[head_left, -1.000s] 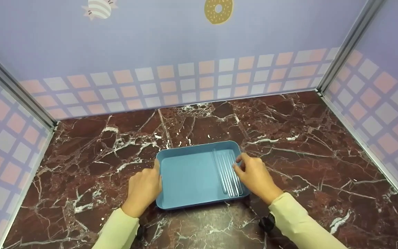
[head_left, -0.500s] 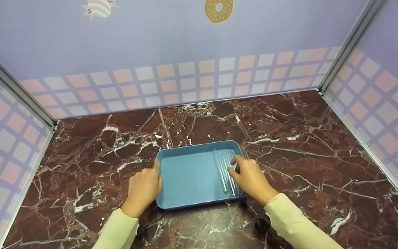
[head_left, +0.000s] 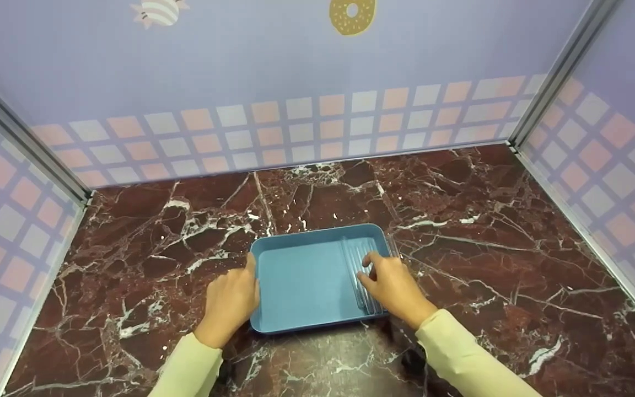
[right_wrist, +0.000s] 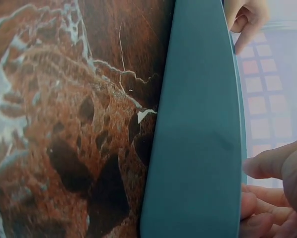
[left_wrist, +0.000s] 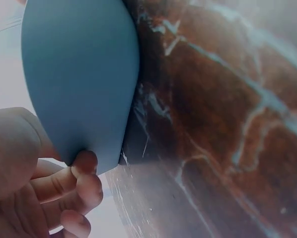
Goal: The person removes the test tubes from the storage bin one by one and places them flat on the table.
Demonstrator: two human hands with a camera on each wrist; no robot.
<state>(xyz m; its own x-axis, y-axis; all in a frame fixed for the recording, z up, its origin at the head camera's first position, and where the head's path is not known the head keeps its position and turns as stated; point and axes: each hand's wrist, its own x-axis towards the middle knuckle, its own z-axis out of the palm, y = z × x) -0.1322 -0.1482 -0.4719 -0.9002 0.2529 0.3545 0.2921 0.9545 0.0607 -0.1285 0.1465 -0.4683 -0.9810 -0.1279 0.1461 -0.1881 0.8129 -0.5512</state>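
A shallow blue tray (head_left: 306,286) lies on the marbled surface. My left hand (head_left: 232,300) grips its left rim, with fingertips at the tray's outer wall in the left wrist view. Several clear, glossy tube-like rods (head_left: 357,286) lie side by side at the tray's right end. Over them is my right hand (head_left: 392,284), its thumb and index finger bent toward each other with a gap between; nothing shows in that gap. The hand hides part of the rods. The right wrist view shows the thumb close by the tray's rim.
Dark red marbled tabletop (head_left: 488,248) with white veins surrounds the tray. Purple panels with pink and white squares stand at the back (head_left: 295,66), left and right. A faint clear strip (head_left: 393,247) shows just beyond the tray's right rim.
My right hand has moved left from the tray's right rim to over the clear rods, covering more of them and uncovering the right rim. My left hand and the tray have stayed put.
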